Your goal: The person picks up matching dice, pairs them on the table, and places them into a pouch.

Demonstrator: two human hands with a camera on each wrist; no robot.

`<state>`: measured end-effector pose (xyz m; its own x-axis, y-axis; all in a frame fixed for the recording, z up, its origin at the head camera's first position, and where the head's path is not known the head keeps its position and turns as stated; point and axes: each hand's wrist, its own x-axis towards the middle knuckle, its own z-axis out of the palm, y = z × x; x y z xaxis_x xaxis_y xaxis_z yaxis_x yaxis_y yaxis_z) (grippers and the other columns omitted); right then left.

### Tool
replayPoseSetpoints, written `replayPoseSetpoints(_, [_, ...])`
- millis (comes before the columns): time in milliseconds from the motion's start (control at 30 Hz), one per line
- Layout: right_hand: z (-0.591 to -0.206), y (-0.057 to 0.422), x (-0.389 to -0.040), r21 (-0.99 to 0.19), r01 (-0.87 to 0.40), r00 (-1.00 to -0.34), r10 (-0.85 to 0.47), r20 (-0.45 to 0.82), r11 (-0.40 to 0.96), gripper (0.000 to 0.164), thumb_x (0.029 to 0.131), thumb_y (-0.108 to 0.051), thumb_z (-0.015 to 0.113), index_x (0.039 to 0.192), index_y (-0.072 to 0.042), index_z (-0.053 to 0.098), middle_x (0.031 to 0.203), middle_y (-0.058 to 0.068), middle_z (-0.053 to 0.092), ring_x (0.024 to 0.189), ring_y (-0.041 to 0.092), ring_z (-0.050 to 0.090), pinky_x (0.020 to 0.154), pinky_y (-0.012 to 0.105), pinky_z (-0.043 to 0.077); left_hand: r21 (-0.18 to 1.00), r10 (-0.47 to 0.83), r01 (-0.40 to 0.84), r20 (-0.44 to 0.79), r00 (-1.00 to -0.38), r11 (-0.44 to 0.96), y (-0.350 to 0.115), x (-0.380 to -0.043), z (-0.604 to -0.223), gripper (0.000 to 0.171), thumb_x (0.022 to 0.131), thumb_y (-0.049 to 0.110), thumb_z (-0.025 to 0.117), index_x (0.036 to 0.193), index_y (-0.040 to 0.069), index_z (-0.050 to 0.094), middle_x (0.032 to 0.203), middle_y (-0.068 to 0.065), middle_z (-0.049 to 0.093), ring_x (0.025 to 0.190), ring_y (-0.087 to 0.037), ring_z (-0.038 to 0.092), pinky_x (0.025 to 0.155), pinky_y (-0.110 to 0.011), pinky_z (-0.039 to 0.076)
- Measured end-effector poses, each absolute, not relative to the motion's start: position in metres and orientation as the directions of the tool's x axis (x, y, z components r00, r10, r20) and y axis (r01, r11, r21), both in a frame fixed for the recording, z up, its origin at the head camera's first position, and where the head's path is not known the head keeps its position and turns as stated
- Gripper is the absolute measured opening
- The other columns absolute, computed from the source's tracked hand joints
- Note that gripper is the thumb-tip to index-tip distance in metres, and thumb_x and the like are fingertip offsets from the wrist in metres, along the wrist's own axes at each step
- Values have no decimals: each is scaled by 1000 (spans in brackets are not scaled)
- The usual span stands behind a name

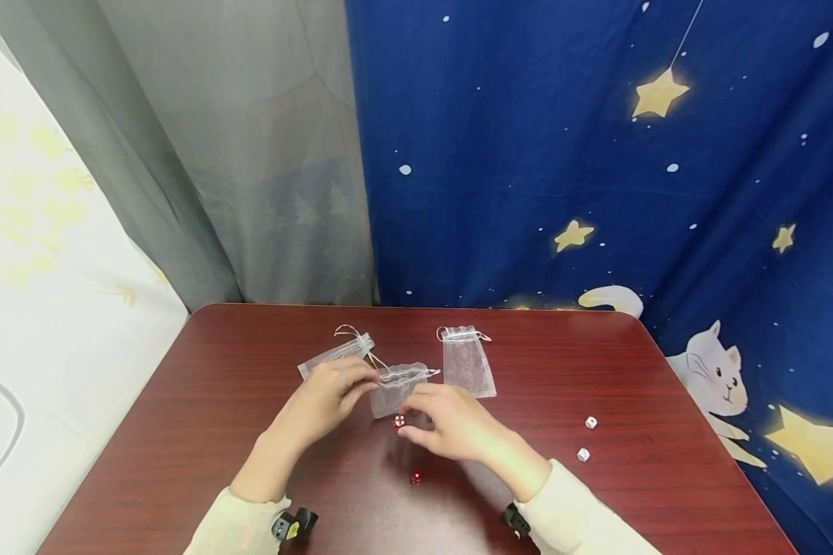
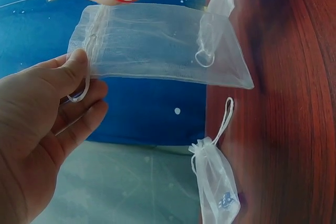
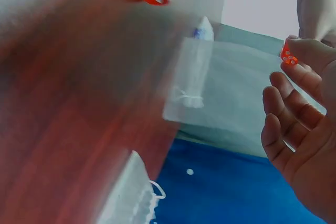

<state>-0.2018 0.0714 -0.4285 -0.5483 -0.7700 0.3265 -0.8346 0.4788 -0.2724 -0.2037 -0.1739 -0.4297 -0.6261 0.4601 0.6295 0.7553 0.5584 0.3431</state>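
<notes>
A sheer white drawstring pouch [image 1: 392,398] hangs from my left hand [image 1: 328,391], whose thumb and fingers pinch its gathered top. The left wrist view shows the pouch [image 2: 152,45] spread flat, with nothing visible inside. My right hand [image 1: 451,422] pinches a red die [image 3: 289,54] between thumb and forefinger, just beside the pouch. The other right fingers are loosely bent. A second red die [image 1: 416,478] lies on the table in front of the hands.
Behind my left hand lies another pouch [image 1: 333,356], with a blue die [image 2: 227,201] visible inside it. A third pouch [image 1: 468,367] lies flat at the back. Two white dice [image 1: 591,422] sit to the right on the dark red table [image 1: 666,493]. Curtains hang behind.
</notes>
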Motion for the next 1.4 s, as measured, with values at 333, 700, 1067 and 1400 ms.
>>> replayPoseSetpoints(333, [-398,76,-215,-285,-845,-535,-702,470,453,16,87,-25,80,99,-17,73,82,-8,65,67,-2,55,61,18,47,312,471,741,611,-636,594,-173,-202,-430,13,84,3,81,94,9,76,91,4,71,84,-9,66,76,-26,56])
replayPoseSetpoints(700, [-389,71,-223,-225,-814,-566,-648,509,535,16,87,-27,80,98,-18,73,67,-12,51,59,1,45,51,19,35,314,480,749,611,-630,583,-171,-201,-431,12,84,4,81,94,9,76,89,5,70,82,-8,65,75,-25,55])
replayPoseSetpoints(1067, [-387,65,-225,-222,-799,-589,-654,475,559,21,88,-30,80,103,-16,74,66,-11,50,59,2,45,52,21,36,316,472,775,649,-597,547,-168,-201,-430,15,83,2,81,95,9,76,89,5,71,81,-7,66,75,-22,55])
replayPoseSetpoints(1400, [-389,67,-224,-271,-814,-570,-617,543,514,23,86,-27,82,103,-14,75,67,-12,54,58,0,47,53,19,40,295,438,795,708,-554,529,-169,-201,-429,20,79,-6,82,93,7,75,90,2,72,80,-11,66,73,-24,56])
